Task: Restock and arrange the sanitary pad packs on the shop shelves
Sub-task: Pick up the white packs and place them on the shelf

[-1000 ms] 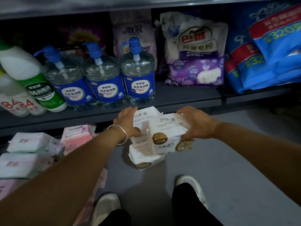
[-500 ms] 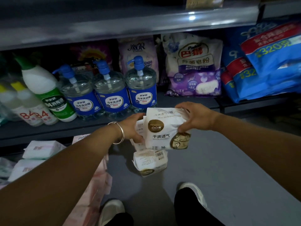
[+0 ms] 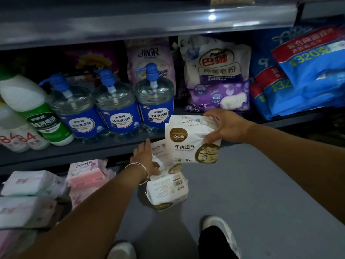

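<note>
**Grey shelving, white packs lifted for sorting**

Grey metal shelves [image 3: 115, 152] run across the view, the middle one stocked with cleaning goods: blue detergent bags [image 3: 306, 77] at the right, a purple soap-powder bag [image 3: 216, 77], and three clear pump bottles [image 3: 115, 113] lined label-out so shoppers can read them. Below and to the left, pink and white sanitary pad packs [image 3: 87, 176] sit stacked on the lowest level, which looks like where the stock in hand belongs.

Both hands are full. The right hand [image 3: 227, 128] grips the top edge of one white-and-gold pad pack [image 3: 188, 141], held face-forward and raised clear, probably to separate it for placing. The left hand [image 3: 144, 159] clutches the remaining white packs [image 3: 166, 189] from the side, keeping them bunched in front of the shelf edge above the floor [image 3: 261, 193]; how many there are is hard to tell in the dim light.
</note>
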